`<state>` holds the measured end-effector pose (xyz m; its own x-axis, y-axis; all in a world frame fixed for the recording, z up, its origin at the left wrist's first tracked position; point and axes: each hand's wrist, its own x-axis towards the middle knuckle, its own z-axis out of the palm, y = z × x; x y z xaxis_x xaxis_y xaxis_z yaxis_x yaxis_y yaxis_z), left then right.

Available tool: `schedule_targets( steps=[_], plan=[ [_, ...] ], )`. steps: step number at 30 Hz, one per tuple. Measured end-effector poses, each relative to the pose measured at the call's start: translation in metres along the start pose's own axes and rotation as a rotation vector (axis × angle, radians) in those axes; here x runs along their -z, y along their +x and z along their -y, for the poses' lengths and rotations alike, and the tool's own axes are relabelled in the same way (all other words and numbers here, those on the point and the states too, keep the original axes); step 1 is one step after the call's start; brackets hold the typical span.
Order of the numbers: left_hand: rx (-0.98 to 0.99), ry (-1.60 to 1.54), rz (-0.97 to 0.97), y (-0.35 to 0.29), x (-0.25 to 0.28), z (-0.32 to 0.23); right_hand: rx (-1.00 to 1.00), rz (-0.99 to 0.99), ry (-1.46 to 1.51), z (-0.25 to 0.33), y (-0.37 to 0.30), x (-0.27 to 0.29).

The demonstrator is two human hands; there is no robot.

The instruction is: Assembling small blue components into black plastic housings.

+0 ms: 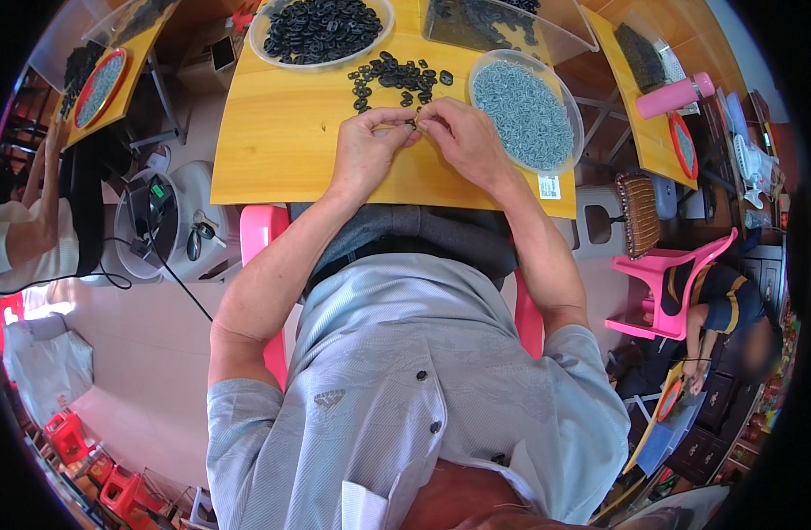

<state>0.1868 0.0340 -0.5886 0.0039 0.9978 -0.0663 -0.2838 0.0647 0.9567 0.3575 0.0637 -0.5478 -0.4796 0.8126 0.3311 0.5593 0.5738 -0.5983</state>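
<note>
My left hand and my right hand meet above the yellow table, fingertips pinched together. Between them shows a bit of a small black piece, mostly covered by the fingers. What the right fingertips pinch is too small to make out. Just beyond the hands lies a loose scatter of small black plastic pieces, some with two holes. A clear round tub at the far left is heaped with similar black pieces. Close to my right hand stands another clear tub, full of small grey-blue screw-like parts.
A transparent bin with black pieces stands at the table's far right. On a side table at right lies a pink bottle. A pink chair is at right. One co-worker sits at left, another at lower right.
</note>
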Motion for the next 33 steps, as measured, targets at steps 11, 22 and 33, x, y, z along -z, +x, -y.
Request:
schedule_targets(
  steps=[11,22,33],
  plan=[
    [-0.122,0.237,-0.013,-0.001,0.002,0.011,-0.172,0.11,0.071,0.006,0.0,0.001],
    [0.018,-0.126,-0.125,0.002,0.004,-0.009,-0.059,-0.218,-0.203,-0.005,0.031,0.022],
    [0.029,-0.199,-0.138,0.005,0.006,-0.01,-0.036,0.147,-0.527,-0.023,0.06,0.001]
  ],
)
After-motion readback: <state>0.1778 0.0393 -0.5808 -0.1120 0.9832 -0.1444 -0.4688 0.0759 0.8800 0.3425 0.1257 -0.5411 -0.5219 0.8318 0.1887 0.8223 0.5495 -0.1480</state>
